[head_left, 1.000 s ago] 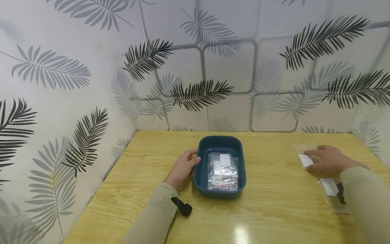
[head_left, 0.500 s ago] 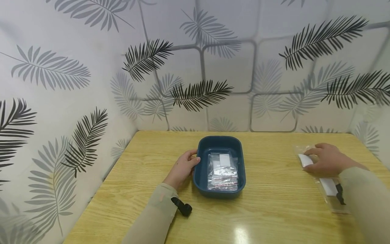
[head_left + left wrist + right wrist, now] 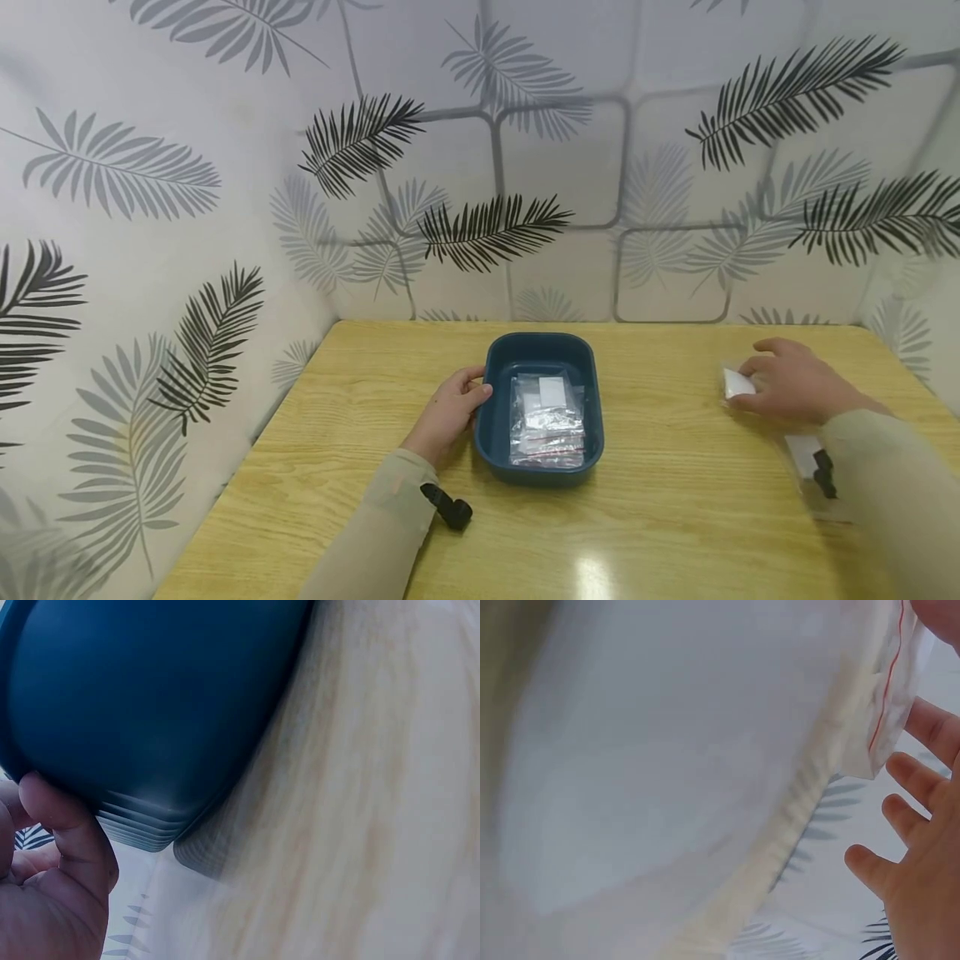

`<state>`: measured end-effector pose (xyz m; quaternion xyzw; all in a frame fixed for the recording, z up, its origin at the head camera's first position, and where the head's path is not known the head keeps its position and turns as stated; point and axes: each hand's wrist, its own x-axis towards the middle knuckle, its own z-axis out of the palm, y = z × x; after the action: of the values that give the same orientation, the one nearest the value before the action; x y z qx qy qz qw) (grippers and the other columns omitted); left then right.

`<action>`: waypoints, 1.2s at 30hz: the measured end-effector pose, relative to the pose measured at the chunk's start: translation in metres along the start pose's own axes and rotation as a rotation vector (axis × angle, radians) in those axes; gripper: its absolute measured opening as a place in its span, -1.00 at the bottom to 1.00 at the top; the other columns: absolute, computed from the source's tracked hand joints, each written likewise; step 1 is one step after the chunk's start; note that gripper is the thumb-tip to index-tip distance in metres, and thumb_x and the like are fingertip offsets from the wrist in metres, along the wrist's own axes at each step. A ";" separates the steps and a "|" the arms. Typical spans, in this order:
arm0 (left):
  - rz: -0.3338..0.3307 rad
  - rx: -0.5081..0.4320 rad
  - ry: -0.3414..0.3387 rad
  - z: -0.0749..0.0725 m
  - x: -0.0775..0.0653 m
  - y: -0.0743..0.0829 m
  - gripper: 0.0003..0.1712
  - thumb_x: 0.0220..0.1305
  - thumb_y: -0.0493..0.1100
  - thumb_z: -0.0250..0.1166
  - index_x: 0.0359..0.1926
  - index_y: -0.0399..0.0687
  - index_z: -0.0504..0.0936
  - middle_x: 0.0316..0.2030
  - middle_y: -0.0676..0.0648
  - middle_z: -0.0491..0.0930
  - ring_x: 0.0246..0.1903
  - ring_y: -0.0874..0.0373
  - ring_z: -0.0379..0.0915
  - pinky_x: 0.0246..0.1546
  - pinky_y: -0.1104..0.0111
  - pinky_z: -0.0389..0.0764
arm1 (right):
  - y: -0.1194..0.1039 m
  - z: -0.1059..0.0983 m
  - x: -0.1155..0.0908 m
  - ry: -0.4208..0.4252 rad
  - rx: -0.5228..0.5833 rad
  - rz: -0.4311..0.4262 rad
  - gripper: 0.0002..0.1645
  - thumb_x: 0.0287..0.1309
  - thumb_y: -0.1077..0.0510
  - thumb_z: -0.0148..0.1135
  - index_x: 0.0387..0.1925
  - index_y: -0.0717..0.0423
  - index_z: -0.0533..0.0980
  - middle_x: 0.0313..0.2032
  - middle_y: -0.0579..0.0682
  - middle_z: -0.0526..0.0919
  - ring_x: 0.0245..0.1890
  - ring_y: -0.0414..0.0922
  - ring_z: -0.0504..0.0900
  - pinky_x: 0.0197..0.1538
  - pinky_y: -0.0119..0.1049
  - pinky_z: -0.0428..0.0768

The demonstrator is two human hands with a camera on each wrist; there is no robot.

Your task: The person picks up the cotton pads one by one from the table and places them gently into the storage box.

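In the head view my left hand (image 3: pixel 448 414) grips the left side of a dark blue plastic bin (image 3: pixel 489 450). Its thumb lies on the rim, and the left wrist view shows the same thumb against the bin's wall (image 3: pixel 150 712). Several clear zip-lock bags (image 3: pixel 549 425) with white pieces inside lie stacked in the bin. Over at the right, my right hand (image 3: pixel 795 382) pinches another zip-lock bag (image 3: pixel 738 384) with a white piece in it. The right wrist view shows this bag's red-lined edge (image 3: pixel 886 705) between thumb and forefinger, the other fingers spread.
One more zip-lock bag (image 3: pixel 806 454) lies on the wooden table (image 3: pixel 675 500) beneath the right forearm, partly hidden by the sleeve and its black strap. A wall (image 3: pixel 555 275) with leaf patterns borders the table's back edge.
My right hand has gathered the bag between thumb and fingers and moved slightly left and away with it. The left hand and the bin have stayed in place.
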<state>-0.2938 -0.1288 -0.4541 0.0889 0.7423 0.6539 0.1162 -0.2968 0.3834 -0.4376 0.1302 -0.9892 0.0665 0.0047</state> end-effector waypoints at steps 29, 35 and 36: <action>0.003 0.023 -0.005 0.001 -0.002 0.004 -0.45 0.57 -0.12 0.12 0.47 -0.11 0.31 0.01 -0.29 0.52 -0.37 0.08 0.43 -0.38 0.35 0.49 | -0.155 -0.039 0.026 0.206 0.042 -0.292 -0.27 -0.06 -0.42 0.50 -0.07 0.05 0.68 0.32 0.25 0.39 0.40 0.31 0.19 0.34 0.29 0.22; -0.007 0.019 -0.004 0.001 0.000 0.002 -0.47 0.56 -0.14 0.12 0.46 -0.12 0.32 -0.01 -0.30 0.52 -0.37 0.10 0.43 -0.38 0.36 0.50 | -0.186 -0.038 0.033 0.196 0.027 -0.340 -0.23 -0.03 -0.42 0.47 -0.01 0.07 0.68 0.35 0.21 0.37 0.43 0.26 0.17 0.37 0.25 0.20; -0.008 0.016 -0.005 0.001 0.001 0.002 -0.47 0.57 -0.15 0.12 0.46 -0.12 0.32 -0.01 -0.31 0.52 -0.37 0.10 0.44 -0.38 0.35 0.50 | -0.190 -0.037 0.034 0.196 0.025 -0.342 -0.22 -0.03 -0.42 0.46 0.00 0.07 0.68 0.36 0.20 0.37 0.42 0.24 0.17 0.37 0.24 0.20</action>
<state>-0.2939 -0.1270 -0.4523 0.0884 0.7474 0.6475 0.1200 -0.2808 0.1976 -0.3750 0.2891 -0.9467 0.0892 0.1107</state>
